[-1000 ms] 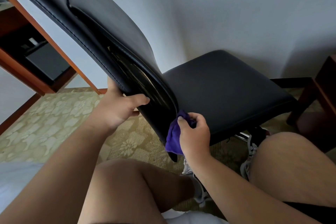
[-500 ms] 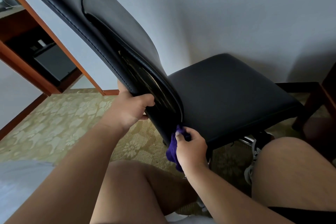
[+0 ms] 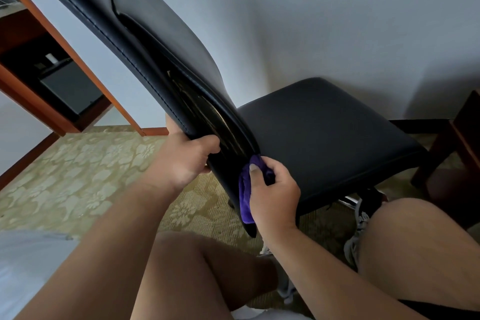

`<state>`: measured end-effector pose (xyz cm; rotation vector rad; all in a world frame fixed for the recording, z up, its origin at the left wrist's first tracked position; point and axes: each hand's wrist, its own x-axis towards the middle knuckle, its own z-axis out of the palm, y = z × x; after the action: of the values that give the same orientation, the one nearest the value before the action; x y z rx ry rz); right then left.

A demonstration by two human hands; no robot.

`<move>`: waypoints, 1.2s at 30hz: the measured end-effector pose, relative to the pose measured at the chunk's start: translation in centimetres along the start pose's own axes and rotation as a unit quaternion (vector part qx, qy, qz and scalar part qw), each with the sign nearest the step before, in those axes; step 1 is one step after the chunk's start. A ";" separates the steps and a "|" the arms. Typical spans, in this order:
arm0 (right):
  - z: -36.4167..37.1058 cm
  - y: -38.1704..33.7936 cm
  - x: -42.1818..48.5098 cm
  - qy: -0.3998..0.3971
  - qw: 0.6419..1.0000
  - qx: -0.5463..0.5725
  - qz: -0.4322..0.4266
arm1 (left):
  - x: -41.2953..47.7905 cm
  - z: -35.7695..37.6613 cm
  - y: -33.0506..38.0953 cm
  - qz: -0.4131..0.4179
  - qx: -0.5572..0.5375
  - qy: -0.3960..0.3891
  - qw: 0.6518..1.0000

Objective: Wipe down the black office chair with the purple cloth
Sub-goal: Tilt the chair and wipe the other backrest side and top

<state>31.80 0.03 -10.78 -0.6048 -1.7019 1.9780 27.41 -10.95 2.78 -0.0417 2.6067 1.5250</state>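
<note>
My right hand (image 3: 272, 195) curls tight round the bunched purple cloth (image 3: 245, 199), thumb on top, pressing it into the join of backrest (image 3: 161, 41) and seat (image 3: 337, 125) on the black office chair (image 3: 285, 143), centre frame. Just left of it, my left hand (image 3: 184, 161) grips the backrest's lower edge. I judge the wipe to be mid-course. The next stroke calls for dragging the cloth along that seam, then right across the seat.
</note>
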 end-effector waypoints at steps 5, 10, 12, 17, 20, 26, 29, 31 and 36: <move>0.2 2.5 -0.6 0.011 0.997 -0.011 0.078 | 0.0 -0.1 0.0 -0.001 0.004 -0.002 1.000; 0.5 1.5 -0.6 0.002 0.992 0.003 0.125 | -0.2 0.1 0.1 0.005 -0.007 0.002 1.000; 0.5 -0.4 -0.5 -0.005 0.997 0.016 0.079 | -0.2 0.2 0.3 0.006 -0.002 0.000 1.000; 0.8 -4.7 0.6 -0.038 0.994 0.028 -0.094 | -0.5 0.5 0.5 0.007 0.001 0.015 1.000; 0.8 -3.9 1.2 -0.017 0.987 -0.007 -0.161 | -0.8 0.8 0.7 0.002 0.008 0.017 1.000; -0.1 0.8 0.3 -0.008 1.000 -0.006 -0.027 | -1.1 0.9 1.0 0.000 -0.004 0.012 1.000; -0.3 0.7 0.0 -0.013 0.999 0.006 0.038 | -1.4 0.9 1.3 -0.002 -0.005 0.015 1.000; -0.3 0.0 0.1 -0.013 0.999 0.006 0.044 | -1.6 0.9 1.6 -0.004 -0.005 0.009 1.000; 0.3 -2.6 1.4 -0.015 0.986 -0.053 -0.156 | -1.4 1.1 1.5 -0.001 -0.018 0.018 1.000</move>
<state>30.66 0.99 -8.24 -0.3197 -1.8049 1.6928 28.79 -9.30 3.66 -0.0748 2.6051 1.5863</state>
